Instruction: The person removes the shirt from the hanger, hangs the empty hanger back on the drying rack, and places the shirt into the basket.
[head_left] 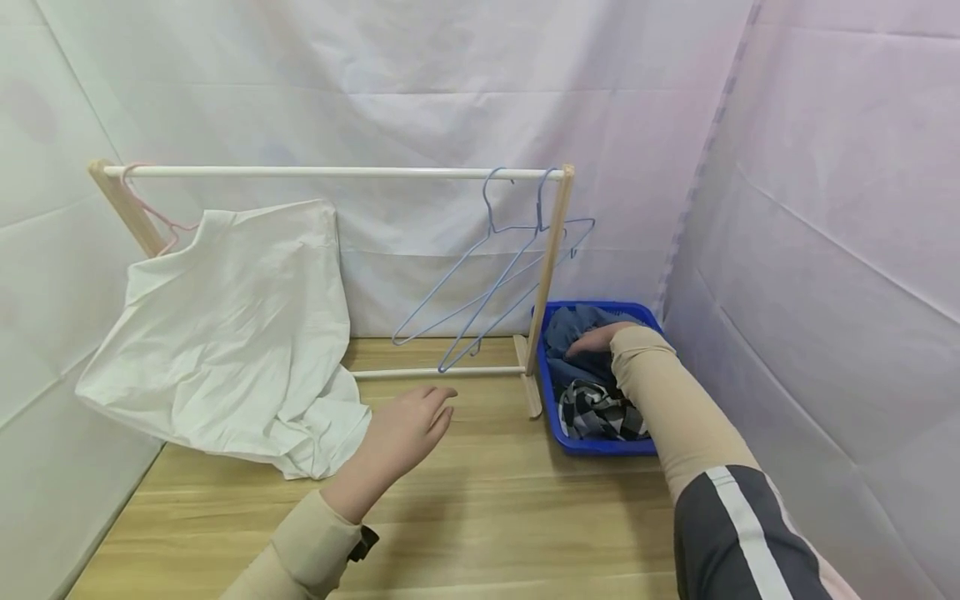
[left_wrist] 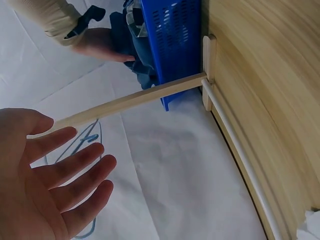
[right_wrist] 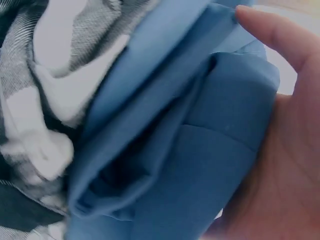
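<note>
On the wooden floor (head_left: pixel 480 500), at the right foot of a low drying rack (head_left: pixel 337 172), sits a blue basket (head_left: pixel 558 417) of clothes. The right hand (head_left: pixel 592 340) reaches into it and lies against a blue garment (right_wrist: pixel 200 150); the right wrist view shows palm and thumb pressed to the folded cloth, though whether the fingers close round it cannot be told. A black-and-white checked garment (head_left: pixel 596 412) lies beside it. The left hand (head_left: pixel 408 425) hovers above the floor, fingers relaxed and spread, holding nothing. A white shirt (head_left: pixel 232 333) hangs at the rack's left end, two blue hangers (head_left: pixel 495 275) at its right.
</note>
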